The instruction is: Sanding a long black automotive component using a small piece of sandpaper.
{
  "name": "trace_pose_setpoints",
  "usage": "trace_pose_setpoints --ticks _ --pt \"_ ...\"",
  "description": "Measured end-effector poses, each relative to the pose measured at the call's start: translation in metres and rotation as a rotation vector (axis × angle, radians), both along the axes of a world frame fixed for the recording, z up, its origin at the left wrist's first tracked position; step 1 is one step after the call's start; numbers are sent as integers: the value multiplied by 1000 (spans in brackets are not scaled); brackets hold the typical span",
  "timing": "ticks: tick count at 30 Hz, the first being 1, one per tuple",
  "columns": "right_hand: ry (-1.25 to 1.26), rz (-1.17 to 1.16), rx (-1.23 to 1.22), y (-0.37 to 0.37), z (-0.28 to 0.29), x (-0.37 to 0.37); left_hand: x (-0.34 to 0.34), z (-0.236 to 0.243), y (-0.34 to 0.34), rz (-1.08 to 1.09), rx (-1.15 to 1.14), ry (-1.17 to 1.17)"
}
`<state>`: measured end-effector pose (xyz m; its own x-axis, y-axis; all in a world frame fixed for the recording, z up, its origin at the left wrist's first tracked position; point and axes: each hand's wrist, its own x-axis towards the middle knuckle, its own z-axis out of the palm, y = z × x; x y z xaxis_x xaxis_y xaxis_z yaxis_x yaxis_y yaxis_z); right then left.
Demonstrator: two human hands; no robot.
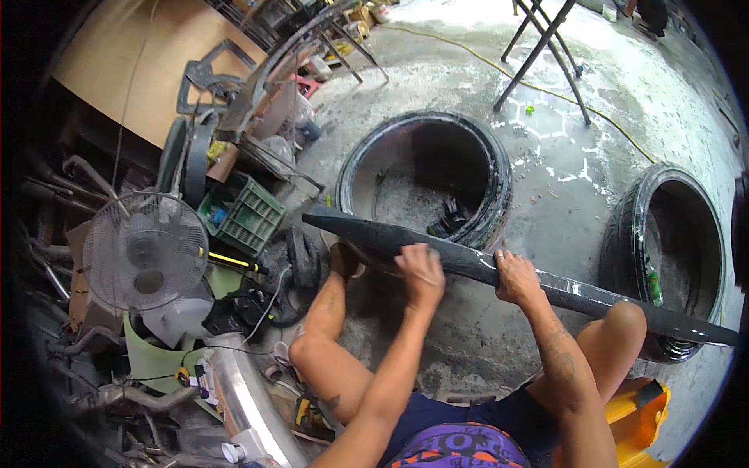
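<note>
A long, narrow black panel (562,289) with a woven carbon-fibre look and a glossy streak stretches in front of me, from its pointed left end to the far right. It passes over the near rims of two upright-opening tyres, the left tyre (349,168) and the right tyre (622,243). My right hand (518,278) grips the panel near its middle, thumb over the upper edge. Just left of it, my left hand (422,273) presses against the panel with curled fingers. Whatever lies under those fingers, if anything, is hidden.
Left of me are a round wire fan guard (117,269), a green crate (253,214), a silver metal pipe (253,402) and piled scrap parts. A folding stand (538,51) and a yellow hose (468,48) are farther off. Something yellow (636,425) sits by my right leg.
</note>
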<state>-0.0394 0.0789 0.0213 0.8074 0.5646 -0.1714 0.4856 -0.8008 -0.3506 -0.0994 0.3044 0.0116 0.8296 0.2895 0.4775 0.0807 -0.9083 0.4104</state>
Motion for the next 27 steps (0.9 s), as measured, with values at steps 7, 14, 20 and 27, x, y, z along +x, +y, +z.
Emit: trace_pose_setpoints --ticks 7,14,20,27 --pt "-70 7 47 9 -5 -5 10 7 65 121 -22 -6" --pt "-154 -17 30 -1 -24 -18 -4 -2 -52 -130 -95 73" --pt "-198 -7 6 8 -20 -18 12 -12 33 89 -83 3" --pt "-402 14 70 1 -13 -1 -28 7 28 91 -396 -78"
